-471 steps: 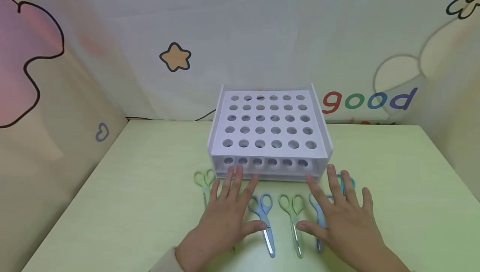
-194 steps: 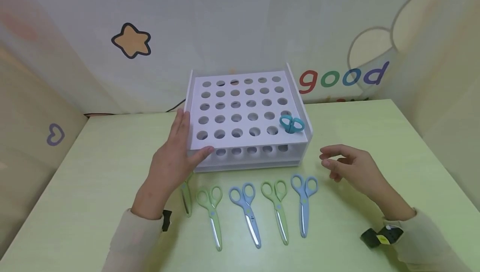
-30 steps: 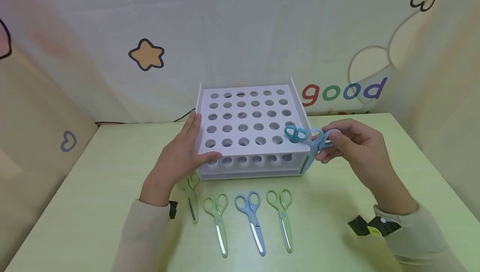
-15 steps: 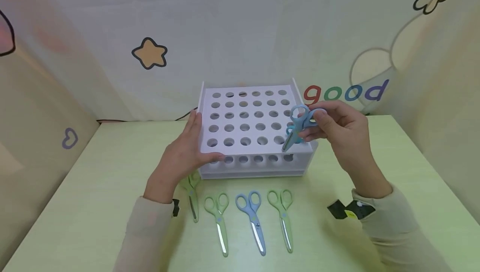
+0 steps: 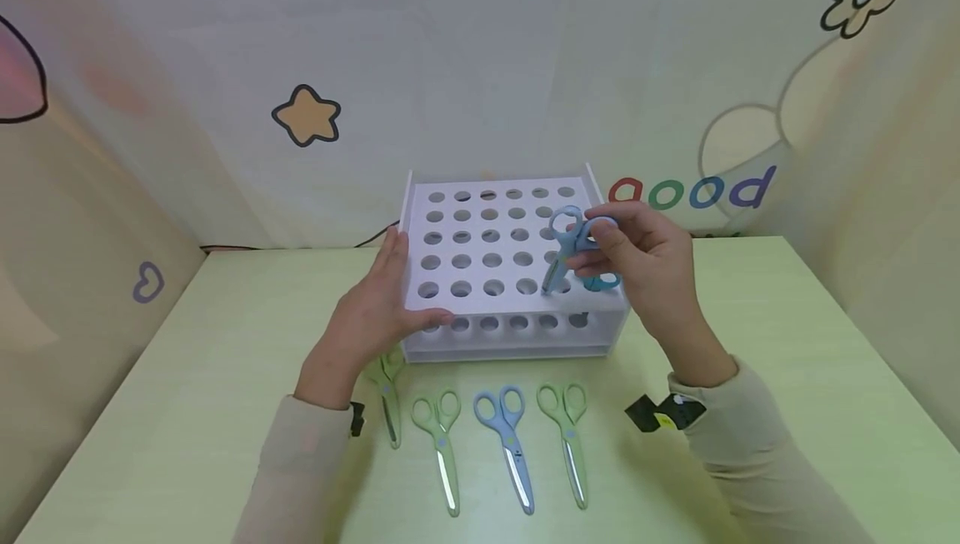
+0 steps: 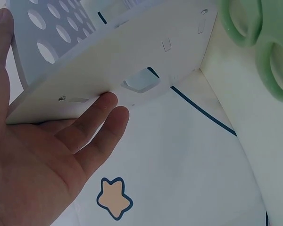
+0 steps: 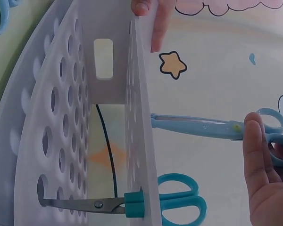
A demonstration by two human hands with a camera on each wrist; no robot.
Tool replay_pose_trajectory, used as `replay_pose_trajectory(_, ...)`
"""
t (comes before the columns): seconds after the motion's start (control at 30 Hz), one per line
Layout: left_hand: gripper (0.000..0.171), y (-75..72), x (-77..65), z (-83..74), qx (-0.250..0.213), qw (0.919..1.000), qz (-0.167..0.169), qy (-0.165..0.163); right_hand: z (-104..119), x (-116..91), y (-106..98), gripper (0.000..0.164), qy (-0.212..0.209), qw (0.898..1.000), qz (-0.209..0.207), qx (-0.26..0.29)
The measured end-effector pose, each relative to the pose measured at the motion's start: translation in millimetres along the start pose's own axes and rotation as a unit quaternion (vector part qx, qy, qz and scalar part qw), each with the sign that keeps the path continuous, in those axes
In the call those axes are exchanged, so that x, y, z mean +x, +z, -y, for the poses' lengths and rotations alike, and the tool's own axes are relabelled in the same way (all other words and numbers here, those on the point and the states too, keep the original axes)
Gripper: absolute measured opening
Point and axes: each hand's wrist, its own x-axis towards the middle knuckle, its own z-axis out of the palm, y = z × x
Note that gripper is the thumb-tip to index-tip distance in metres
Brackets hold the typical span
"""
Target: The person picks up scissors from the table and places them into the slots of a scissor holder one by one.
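My right hand (image 5: 648, 265) pinches blue scissors (image 5: 557, 265) by the handle loops, blades slanting down to the front row of holes in a white rack (image 5: 480, 304). In the right wrist view the blade tip (image 7: 155, 120) meets the top plate; whether it enters a hole I cannot tell. Beside it, teal scissors (image 7: 179, 202) stand in the front right corner hole, handles above the plate, blades reaching to the lower plate. My left hand (image 5: 363, 319) rests on the rack's left side, fingers (image 6: 101, 141) along the side panel and thumb across the front edge.
In front of the rack lie green scissors (image 5: 442, 448), another blue pair (image 5: 508, 436) and more green scissors (image 5: 567, 436). A further green pair (image 5: 388, 394) lies by the left wrist, partly covered. Behind the pale green table (image 5: 187, 411) hangs a printed cloth (image 5: 480, 69).
The right hand has carried the blue scissors from the rack's right side up and leftward over its top plate. The left hand has stayed on the rack. Earlier, the teal scissors lay on the table.
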Motion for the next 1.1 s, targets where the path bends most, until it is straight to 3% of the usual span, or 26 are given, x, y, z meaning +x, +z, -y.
replay_pose_trajectory(0.47, 0.129, 1.3, -1.0, 1.2, -0.005, 1.0, -0.005, -0.003, -8.2, 0.4, 13.1, 0.019, 0.006, 1.0, 0.009, -0.002)
replay_pose_trajectory(1.1, 0.125, 1.4, 0.2, -1.5, -0.008, 0.9999, -0.011, -0.005, -13.0, -6.0, 21.0, 0.026, 0.107, 0.986, 0.017, -0.125)
